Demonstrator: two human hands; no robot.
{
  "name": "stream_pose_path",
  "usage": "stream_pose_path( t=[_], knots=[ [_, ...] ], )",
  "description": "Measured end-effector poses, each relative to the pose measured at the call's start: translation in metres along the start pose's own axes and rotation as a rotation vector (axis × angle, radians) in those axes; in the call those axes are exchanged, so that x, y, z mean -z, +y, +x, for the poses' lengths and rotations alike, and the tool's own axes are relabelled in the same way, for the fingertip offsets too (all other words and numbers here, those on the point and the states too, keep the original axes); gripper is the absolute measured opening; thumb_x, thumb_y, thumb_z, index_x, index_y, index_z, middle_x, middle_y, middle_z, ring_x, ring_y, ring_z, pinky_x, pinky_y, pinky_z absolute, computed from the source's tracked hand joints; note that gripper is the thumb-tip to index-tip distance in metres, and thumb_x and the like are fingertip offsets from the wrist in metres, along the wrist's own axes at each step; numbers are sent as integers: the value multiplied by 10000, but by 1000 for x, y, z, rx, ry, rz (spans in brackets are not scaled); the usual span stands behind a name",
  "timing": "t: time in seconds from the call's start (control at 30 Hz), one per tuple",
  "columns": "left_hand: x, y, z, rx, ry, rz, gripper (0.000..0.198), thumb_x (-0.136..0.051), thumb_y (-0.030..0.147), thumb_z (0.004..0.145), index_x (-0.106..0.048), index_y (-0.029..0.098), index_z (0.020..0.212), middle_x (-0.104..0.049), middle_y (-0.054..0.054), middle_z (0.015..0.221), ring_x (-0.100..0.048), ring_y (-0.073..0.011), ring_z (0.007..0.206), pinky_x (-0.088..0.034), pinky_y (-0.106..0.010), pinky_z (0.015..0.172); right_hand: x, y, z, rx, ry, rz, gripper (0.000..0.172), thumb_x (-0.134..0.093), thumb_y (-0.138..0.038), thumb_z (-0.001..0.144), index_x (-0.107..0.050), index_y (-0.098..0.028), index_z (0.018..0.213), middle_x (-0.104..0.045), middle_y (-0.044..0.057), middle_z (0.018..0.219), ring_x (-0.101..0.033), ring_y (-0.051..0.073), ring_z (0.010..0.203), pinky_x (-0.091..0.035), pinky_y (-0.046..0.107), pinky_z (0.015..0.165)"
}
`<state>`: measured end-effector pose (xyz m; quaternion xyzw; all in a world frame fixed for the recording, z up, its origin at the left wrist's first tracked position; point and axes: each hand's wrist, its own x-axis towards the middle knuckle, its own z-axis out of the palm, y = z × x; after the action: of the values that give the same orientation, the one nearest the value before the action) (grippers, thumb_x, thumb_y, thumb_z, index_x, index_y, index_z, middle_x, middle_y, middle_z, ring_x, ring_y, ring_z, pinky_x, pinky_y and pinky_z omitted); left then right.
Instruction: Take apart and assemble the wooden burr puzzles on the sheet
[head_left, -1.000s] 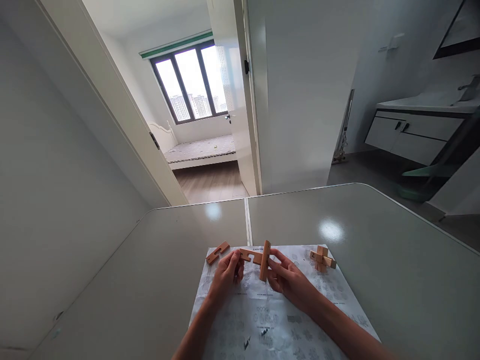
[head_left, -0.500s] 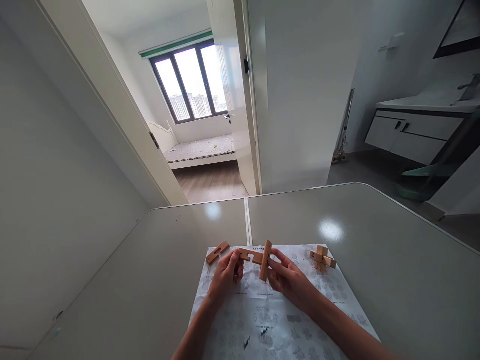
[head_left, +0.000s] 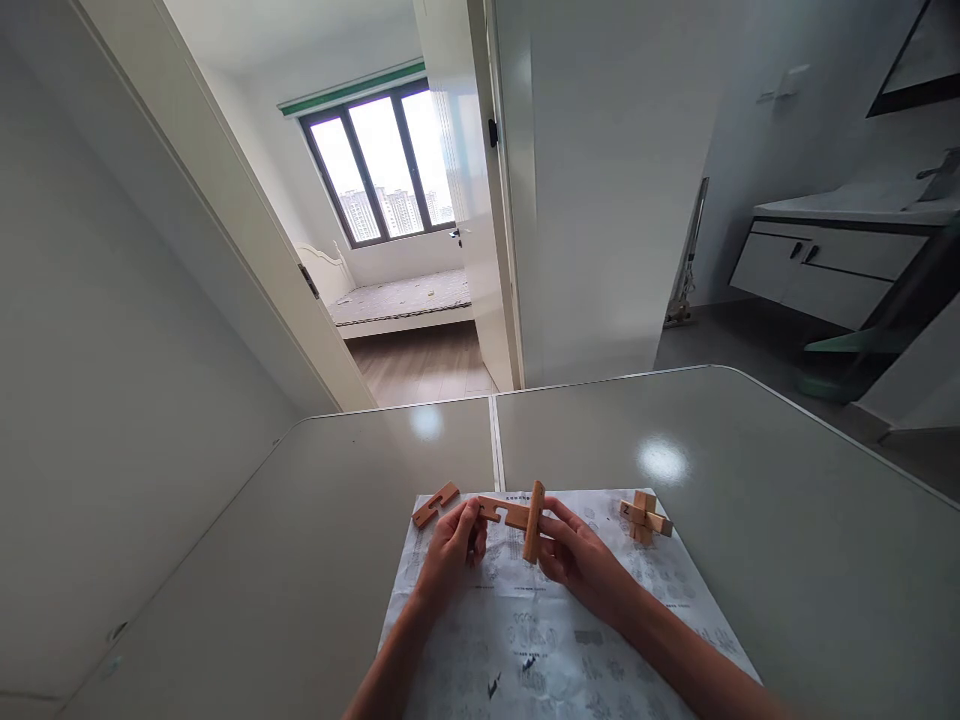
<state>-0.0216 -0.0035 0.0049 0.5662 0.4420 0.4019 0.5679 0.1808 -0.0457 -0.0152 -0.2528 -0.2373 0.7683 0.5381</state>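
Note:
My left hand pinches the left end of a notched wooden puzzle piece, held level above the paper. At its right end, an upright wooden puzzle piece crosses it, and my right hand grips this one from the right. The two pieces touch; how far they interlock is hidden by the fingers. A loose notched piece lies on the paper just beyond my left hand. To the right of my right hand sits an assembled wooden burr puzzle with a marking on one end.
A printed instruction sheet lies under my hands on the grey table. A seam runs across the table. Beyond its far edge are an open door, a bed and a sink cabinet.
The upright piece in my right hand has shifted very slightly to the right. My left hand and the other pieces stay where they were.

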Motion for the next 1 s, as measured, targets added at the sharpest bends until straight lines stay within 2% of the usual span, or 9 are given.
stream_pose_path(
  t=[0.53, 1.0],
  knots=[
    [-4, 10, -2, 14, -2, -6, 475, -579, 637, 921, -497, 236, 679, -451, 57, 515, -336, -113, 436, -265, -255, 472, -2, 1, 2, 30, 2, -4, 410, -829, -469, 844, -565, -227, 1044, -388, -127, 519, -214, 61, 460, -135, 235, 480],
    [-4, 12, -3, -5, -17, 30, 464, -562, 627, 936, -518, 239, 686, -449, 52, 533, -350, -120, 445, -281, -259, 482, 2, 4, 2, 47, 8, -12, 351, -805, -435, 874, -594, -225, 1060, -402, -122, 525, -229, 63, 468, -148, 227, 472]
  ],
)
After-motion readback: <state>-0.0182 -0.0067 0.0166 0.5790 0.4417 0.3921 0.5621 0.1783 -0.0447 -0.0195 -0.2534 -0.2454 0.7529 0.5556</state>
